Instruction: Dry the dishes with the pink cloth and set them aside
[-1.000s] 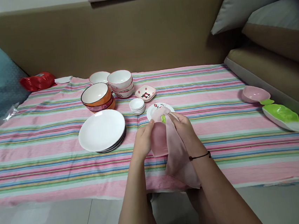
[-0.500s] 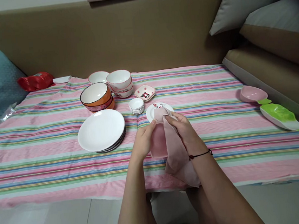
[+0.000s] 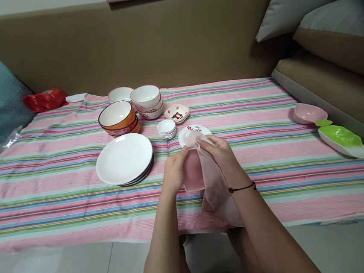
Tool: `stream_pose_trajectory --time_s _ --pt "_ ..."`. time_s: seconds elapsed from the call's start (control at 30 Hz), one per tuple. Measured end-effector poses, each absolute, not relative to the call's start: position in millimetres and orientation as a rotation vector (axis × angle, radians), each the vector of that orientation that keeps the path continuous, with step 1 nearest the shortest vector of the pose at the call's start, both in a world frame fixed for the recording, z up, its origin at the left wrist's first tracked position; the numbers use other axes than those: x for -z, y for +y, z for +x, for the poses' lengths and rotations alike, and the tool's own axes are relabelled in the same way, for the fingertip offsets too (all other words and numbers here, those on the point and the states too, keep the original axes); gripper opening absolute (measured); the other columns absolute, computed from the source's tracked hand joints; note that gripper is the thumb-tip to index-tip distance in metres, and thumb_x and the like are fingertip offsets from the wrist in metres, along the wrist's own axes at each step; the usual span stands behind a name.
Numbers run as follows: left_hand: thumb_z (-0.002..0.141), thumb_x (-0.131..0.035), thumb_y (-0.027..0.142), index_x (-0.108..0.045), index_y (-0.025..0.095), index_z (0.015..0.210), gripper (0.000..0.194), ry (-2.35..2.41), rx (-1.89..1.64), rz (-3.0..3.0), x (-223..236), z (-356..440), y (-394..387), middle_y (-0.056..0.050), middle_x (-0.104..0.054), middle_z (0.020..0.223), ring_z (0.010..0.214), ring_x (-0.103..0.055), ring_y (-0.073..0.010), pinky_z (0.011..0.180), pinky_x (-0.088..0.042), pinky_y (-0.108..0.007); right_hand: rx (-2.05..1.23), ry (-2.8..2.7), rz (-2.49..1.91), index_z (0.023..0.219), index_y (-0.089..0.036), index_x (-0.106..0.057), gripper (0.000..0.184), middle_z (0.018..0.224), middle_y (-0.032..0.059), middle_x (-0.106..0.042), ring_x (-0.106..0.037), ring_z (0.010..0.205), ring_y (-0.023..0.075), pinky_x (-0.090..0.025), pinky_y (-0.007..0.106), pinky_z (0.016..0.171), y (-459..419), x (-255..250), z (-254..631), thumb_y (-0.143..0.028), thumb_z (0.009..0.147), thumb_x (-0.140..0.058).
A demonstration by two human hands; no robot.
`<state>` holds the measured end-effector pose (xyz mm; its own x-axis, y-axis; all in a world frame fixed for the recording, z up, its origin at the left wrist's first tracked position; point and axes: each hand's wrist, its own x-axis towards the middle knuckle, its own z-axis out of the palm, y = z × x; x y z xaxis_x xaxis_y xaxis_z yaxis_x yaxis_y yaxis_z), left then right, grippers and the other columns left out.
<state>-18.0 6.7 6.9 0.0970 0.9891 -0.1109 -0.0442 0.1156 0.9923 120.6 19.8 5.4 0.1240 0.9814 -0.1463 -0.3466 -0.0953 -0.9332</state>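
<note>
My left hand point(image 3: 175, 171) grips the left edge of a pink square dish point(image 3: 192, 172), thumb on top. On the dish's far right side, my right hand point(image 3: 220, 152) pinches a pale pink cloth point(image 3: 217, 189), which drapes over the dish's right part and hangs down below it. Part of the dish is hidden under the cloth. Just beyond the hands lies a small white plate point(image 3: 205, 130) with red flowers, partly covered from view. A stack of tiny white dishes point(image 3: 166, 127) sits to its left, and a pink patterned dish point(image 3: 177, 113) lies farther back.
At left are stacked white plates point(image 3: 124, 159), orange bowls point(image 3: 117, 117) and white bowls point(image 3: 146, 98). Far right hold a pink bowl point(image 3: 309, 113) and a green leaf-shaped dish point(image 3: 343, 138). A striped cloth point(image 3: 284, 165) covers the seat; a red bundle point(image 3: 46, 100) lies at back left.
The cloth's fold at the dish's far edge has shifted slightly under my right hand's fingers. Both hands keep their hold, and the crockery stays in place.
</note>
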Motion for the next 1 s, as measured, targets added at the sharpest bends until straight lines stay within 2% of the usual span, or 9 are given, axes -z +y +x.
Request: stream_pose_trajectory --time_s 0.17,0.33,0.4,0.53,0.63,0.77,0.9,0.97,1.0 --pt "0.08 -0.054 0.051 -0.041 0.018 0.048 0.048 1.29 -1.114 1.188 -8.5 -14.9 7.1 0.004 -0.036 0.051 0.054 -0.032 -0.0097 0.054 -0.027 -0.025 -1.148 -0.76 -1.202 0.074 -0.015 -0.069 0.034 0.067 -0.0015 -0.062 -0.054 0.064 0.0125 -0.043 0.025 0.061 18.6 0.6 118.0 -0.042 0.056 -0.08" --pt "0.082 -0.049 0.054 -0.048 0.018 0.056 0.044 1.302 -1.091 1.201 -9.1 -18.7 10.9 0.003 -0.04 0.054 0.055 -0.034 -0.0111 0.054 -0.026 -0.026 -1.12 -0.924 -1.096 0.096 -0.017 -0.069 0.04 0.092 0.0028 -0.068 -0.06 0.082 0.0168 -0.048 0.028 0.074 16.1 2.1 116.7 -0.032 0.06 -0.078" --pt "0.082 -0.048 0.054 -0.048 0.017 0.056 0.045 1.283 -1.033 1.277 -11.3 -22.5 12.1 0.003 -0.041 0.055 0.056 -0.034 -0.0113 0.053 -0.026 -0.026 -1.112 -0.991 -1.099 0.097 -0.018 -0.069 0.041 0.094 0.0033 -0.068 -0.06 0.083 0.0173 -0.049 0.028 0.074 15.5 3.2 116.7 -0.03 0.059 -0.078" --pt "0.083 -0.047 0.051 -0.042 0.017 0.054 0.045 1.193 -0.931 1.415 -16.1 -28.6 12.2 0.002 -0.042 0.059 0.06 -0.035 -0.0111 0.055 -0.028 -0.025 -1.094 -1.066 -1.162 0.079 -0.016 -0.07 0.034 0.075 0.0009 -0.065 -0.057 0.071 0.0157 -0.047 0.026 0.065 14.4 3.3 116.6 -0.034 0.053 -0.082" --pt "0.084 -0.046 0.049 -0.043 0.017 0.056 0.043 1.128 -0.898 1.445 -17.7 -31.3 11.3 0.002 -0.044 0.061 0.062 -0.035 -0.011 0.057 -0.03 -0.024 -1.128 -1.065 -1.157 0.073 -0.015 -0.07 0.033 0.071 -0.0002 -0.063 -0.055 0.067 0.014 -0.045 0.025 0.063 13.2 0.4 116.0 -0.036 0.05 -0.083" --pt "0.084 -0.046 0.048 -0.041 0.017 0.058 0.041 1.121 -0.881 1.466 -18.7 -33.8 9.9 0.002 -0.04 0.061 0.063 -0.033 -0.0109 0.056 -0.028 -0.024 -1.212 -1.022 -1.143 0.068 -0.014 -0.07 0.033 0.065 -0.0004 -0.06 -0.051 0.062 0.0116 -0.041 0.024 0.059 12.0 -3.1 116.1 -0.042 0.056 -0.081" --pt "0.083 -0.047 0.049 -0.034 0.018 0.056 0.043 1.146 -0.897 1.44 -18.6 -34.1 8.5 0.002 -0.033 0.06 0.06 -0.029 -0.01 0.053 -0.024 -0.024 -1.17 -0.977 -1.194 0.056 -0.013 -0.063 0.04 0.052 -0.003 -0.047 -0.041 0.052 0.0081 -0.033 0.023 0.05 13.0 -1.8 116.9 -0.051 0.061 -0.076" --pt "0.083 -0.047 0.05 -0.03 0.019 0.056 0.044 1.172 -0.94 1.4 -17.9 -33.6 8.3 0.003 -0.029 0.059 0.059 -0.026 -0.0097 0.052 -0.021 -0.025 -1.151 -0.96 -1.194 0.06 -0.014 -0.065 0.039 0.053 -0.0027 -0.049 -0.043 0.052 0.0089 -0.034 0.023 0.05 14.3 -0.5 117.4 -0.052 0.066 -0.072" --pt "0.082 -0.047 0.05 -0.029 0.02 0.056 0.045 1.193 -0.968 1.377 -17.5 -33.3 8.3 0.003 -0.027 0.059 0.058 -0.025 -0.0096 0.052 -0.02 -0.025 -1.156 -0.955 -1.167 0.066 -0.015 -0.068 0.036 0.057 -0.0017 -0.055 -0.048 0.056 0.0106 -0.037 0.023 0.052 14.9 -0.1 117.7 -0.051 0.068 -0.071"
